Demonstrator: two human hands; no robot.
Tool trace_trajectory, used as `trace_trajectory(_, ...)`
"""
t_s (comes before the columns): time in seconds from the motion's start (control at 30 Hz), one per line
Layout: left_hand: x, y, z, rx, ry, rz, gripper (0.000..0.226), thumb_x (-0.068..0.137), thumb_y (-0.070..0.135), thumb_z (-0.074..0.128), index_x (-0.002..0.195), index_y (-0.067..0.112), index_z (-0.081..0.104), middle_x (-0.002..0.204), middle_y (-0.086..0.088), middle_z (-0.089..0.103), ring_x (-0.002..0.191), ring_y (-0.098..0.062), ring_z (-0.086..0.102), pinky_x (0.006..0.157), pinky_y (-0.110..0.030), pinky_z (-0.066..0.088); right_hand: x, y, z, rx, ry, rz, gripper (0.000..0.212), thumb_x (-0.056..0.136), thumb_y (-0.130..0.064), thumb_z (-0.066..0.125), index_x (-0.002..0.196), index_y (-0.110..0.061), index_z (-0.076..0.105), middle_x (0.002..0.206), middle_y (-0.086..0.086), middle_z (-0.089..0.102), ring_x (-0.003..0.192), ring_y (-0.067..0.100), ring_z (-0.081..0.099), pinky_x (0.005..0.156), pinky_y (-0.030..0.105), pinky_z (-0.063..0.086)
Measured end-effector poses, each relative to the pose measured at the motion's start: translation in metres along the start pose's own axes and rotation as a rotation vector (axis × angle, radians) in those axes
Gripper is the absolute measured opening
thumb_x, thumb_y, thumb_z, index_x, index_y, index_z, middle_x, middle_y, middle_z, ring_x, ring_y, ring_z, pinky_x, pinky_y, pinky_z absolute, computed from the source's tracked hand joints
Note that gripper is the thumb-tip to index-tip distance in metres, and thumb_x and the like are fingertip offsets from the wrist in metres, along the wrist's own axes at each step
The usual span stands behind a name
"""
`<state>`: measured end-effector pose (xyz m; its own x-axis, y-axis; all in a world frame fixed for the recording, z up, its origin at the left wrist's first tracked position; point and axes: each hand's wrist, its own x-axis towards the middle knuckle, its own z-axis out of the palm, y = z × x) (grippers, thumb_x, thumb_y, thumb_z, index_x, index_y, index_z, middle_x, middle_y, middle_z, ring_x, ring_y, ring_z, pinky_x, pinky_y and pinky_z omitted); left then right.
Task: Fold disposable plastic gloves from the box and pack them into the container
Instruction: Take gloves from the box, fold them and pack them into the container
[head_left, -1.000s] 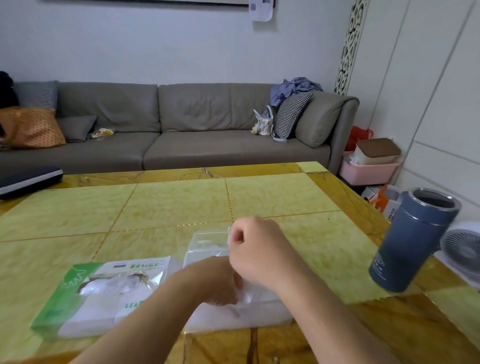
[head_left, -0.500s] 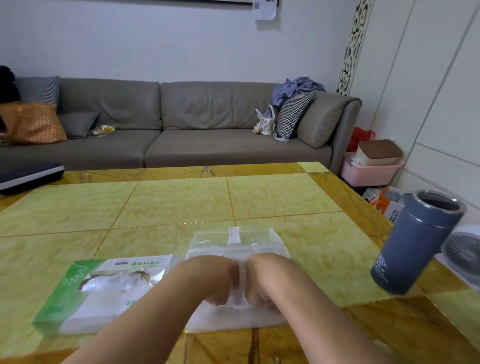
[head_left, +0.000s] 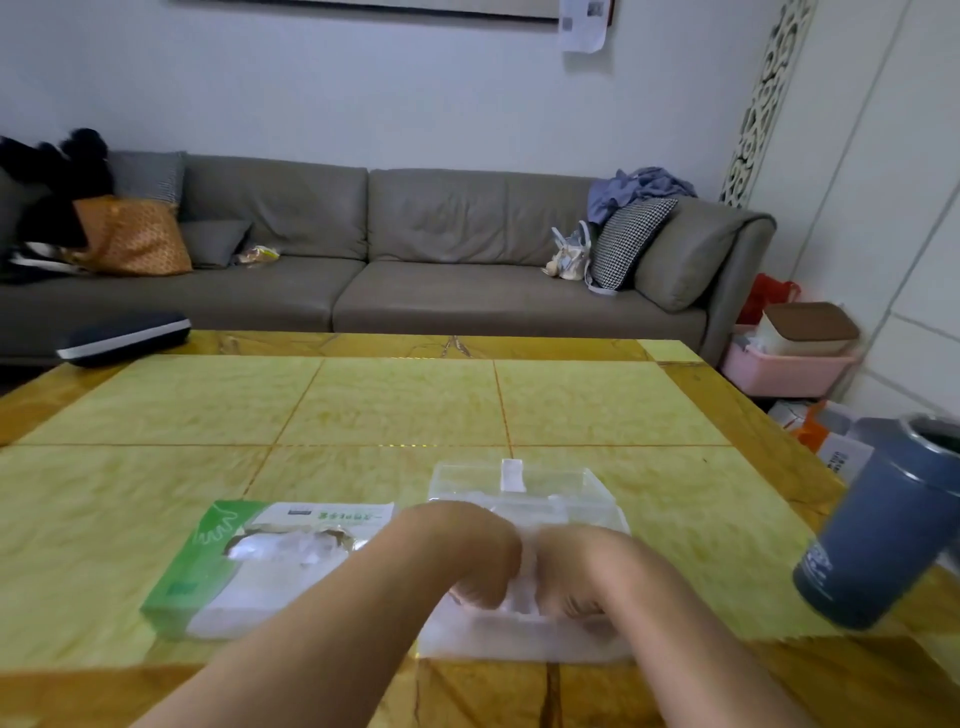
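Observation:
A clear plastic container (head_left: 566, 480) with its lid hinged open stands on the table near the front edge. Both my hands reach down into it, knuckles side by side. My left hand (head_left: 467, 545) and my right hand (head_left: 584, 564) have their fingers curled downward around a crumpled translucent plastic glove (head_left: 523, 574), which shows as a pale strip between them. The fingertips are partly hidden inside the container. To the left lies the green and white glove box (head_left: 218, 530), with clear gloves bunched at its opening (head_left: 291, 545).
A blue-grey insulated mug (head_left: 878, 535) stands open at the table's right edge, close to my right forearm. A dark flat case (head_left: 124, 335) rests at the far left corner of the yellow tiled table (head_left: 405, 405). A grey sofa (head_left: 441, 260) runs behind.
My right hand came down from above the container to sit beside my left hand. Both hands have sunk lower into the container with the glove.

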<state>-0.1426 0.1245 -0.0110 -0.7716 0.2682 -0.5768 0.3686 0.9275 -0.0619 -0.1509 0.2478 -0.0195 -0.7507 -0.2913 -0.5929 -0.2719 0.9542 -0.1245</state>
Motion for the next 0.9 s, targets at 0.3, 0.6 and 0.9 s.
trace_trajectory(0.3,-0.065,-0.046,0.045,-0.747,0.850,0.098,0.030,0.100,0.011,0.055,0.112,0.033,0.072,0.102,0.020,0.070,0.096,0.006,0.062,0.085,-0.014,0.052,-0.021,-0.009,0.001,0.024,0.577,0.172,0.025,0.091,-0.011,0.054,0.105,-0.027,0.067,0.098,-0.004,0.062,0.090,0.023,0.067,0.078,0.035,0.058)
trace_trajectory(0.6,-0.090,-0.139,0.106,-0.607,0.869,-0.488,0.014,0.087,0.047,0.075,0.096,0.036,0.069,0.095,0.019,0.062,0.085,0.001,0.060,0.075,-0.026,0.056,-0.022,-0.106,0.039,-0.127,0.777,-0.569,0.053,0.078,-0.003,0.050,0.127,-0.018,0.065,0.122,-0.004,0.064,0.118,0.020,0.051,0.105,0.030,0.043)
trace_trajectory(0.9,-0.078,-0.140,0.109,-0.601,0.879,-0.507,0.015,0.093,0.020,0.064,0.083,0.030,0.067,0.089,0.016,0.061,0.077,-0.006,0.061,0.066,-0.033,0.057,-0.004,-0.129,0.057,-0.230,0.598,-0.605,0.058,0.081,-0.005,0.055,0.137,-0.017,0.060,0.145,-0.001,0.053,0.138,0.023,0.038,0.114,0.029,0.030)
